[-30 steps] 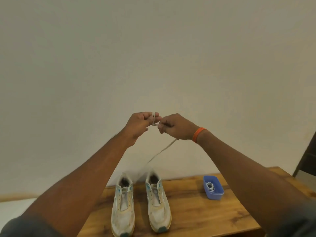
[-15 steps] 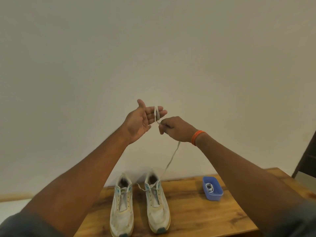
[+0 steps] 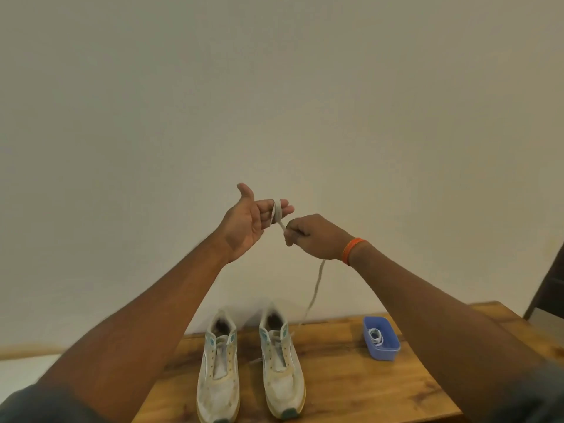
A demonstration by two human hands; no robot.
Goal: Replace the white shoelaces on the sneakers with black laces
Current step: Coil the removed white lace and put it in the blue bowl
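Note:
Two worn white sneakers stand side by side on the wooden table (image 3: 351,389), the left sneaker (image 3: 218,374) and the right sneaker (image 3: 282,367), both without laces in their eyelets. A white shoelace (image 3: 316,288) is wound round the straight fingers of my left hand (image 3: 247,224), held palm up with the thumb raised. Just to its right, my right hand (image 3: 311,236) pinches the lace. From there the lace hangs down to the table beside the right sneaker. No black lace is in view.
A small blue plastic tub (image 3: 381,338) with a coiled white lace in it sits on the table's right side. A plain wall stands right behind the table. A dark frame edge (image 3: 549,288) shows at far right.
My left hand went from curled to spread flat, with the lace wound round its fingers. My right hand dropped slightly lower and to the right, and the hanging lace swung to the right sneaker's side.

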